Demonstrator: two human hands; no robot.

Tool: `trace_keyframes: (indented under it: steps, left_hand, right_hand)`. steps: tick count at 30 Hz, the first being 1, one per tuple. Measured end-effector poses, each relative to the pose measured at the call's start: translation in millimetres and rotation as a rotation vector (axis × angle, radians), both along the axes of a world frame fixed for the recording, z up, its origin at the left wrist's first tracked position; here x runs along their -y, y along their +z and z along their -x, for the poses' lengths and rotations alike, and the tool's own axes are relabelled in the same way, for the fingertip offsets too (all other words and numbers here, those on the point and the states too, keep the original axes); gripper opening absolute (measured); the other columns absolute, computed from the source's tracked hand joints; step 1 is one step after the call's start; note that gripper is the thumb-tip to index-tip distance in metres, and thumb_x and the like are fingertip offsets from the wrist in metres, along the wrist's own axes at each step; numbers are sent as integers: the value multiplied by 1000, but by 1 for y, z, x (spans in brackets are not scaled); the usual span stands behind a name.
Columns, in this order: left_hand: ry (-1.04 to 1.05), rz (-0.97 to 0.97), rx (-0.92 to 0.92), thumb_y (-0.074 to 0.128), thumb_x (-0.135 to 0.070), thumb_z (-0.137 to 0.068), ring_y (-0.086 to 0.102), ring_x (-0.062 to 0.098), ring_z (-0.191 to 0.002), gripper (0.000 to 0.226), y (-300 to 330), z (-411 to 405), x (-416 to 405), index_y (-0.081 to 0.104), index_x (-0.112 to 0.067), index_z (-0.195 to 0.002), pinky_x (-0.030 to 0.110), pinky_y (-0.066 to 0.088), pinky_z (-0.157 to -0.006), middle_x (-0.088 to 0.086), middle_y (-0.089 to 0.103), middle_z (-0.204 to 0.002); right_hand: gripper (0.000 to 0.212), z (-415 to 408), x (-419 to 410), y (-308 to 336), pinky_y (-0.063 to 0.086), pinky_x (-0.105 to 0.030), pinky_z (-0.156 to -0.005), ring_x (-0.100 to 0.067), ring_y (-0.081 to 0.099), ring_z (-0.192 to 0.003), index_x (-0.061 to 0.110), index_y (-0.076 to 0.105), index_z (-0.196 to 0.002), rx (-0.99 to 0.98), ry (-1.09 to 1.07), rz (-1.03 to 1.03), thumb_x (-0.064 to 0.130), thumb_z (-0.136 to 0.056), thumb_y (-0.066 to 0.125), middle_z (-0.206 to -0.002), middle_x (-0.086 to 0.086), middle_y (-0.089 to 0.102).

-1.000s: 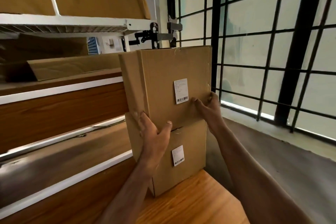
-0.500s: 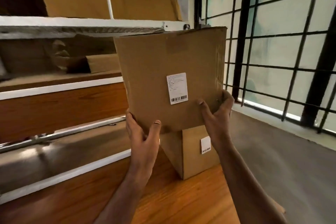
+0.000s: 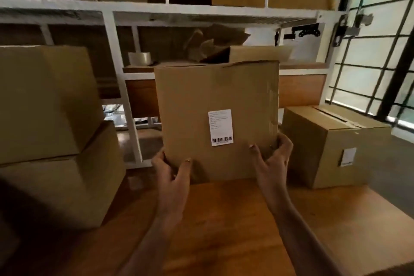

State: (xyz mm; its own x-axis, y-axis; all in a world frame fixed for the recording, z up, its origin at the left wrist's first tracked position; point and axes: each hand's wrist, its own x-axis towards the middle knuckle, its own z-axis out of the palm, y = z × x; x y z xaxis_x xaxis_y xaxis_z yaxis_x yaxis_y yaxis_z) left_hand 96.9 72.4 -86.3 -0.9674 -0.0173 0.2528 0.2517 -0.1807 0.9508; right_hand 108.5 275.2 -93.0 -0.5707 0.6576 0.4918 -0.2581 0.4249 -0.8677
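Cardboard box [image 3: 215,119] stands upright at the far edge of the counter [image 3: 224,219]. Left hand [image 3: 173,172] grips its lower left corner, right hand [image 3: 272,159] its lower right, fingers [image 3: 285,144] curled round the edges. Right of it sits a second box [image 3: 331,145].

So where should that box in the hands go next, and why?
Probably straight down onto the wooden table: left hand and right hand grip the labelled box by its lower corners, with free space between the stacked boxes and the lone box.
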Motion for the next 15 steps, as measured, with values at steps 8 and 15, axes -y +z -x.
trace_keyframes:
  steps: [8,15]
  left_hand:
    - [167,46,138,62,-11,-97,53,-12,-94,51,-64,-13,72,35,-19,-139,2,41,-73,-14,52,-118]
    - [277,116,181,59,-3,-97,55,-13,-81,43,-91,-7,104,37,-8,-134,2,43,-66,-1,54,-111]
  right_hand:
    - [73,-2,82,-70,43,-55,-105,-28,45,-128,8,35,-143,176,-27,-24,33,-86,73,-140,-9,43]
    - [74,7,106,-101,46,-33,-99,-23,43,-129,8,33,-145,238,120,-36,29,-87,74,-142,-9,40]
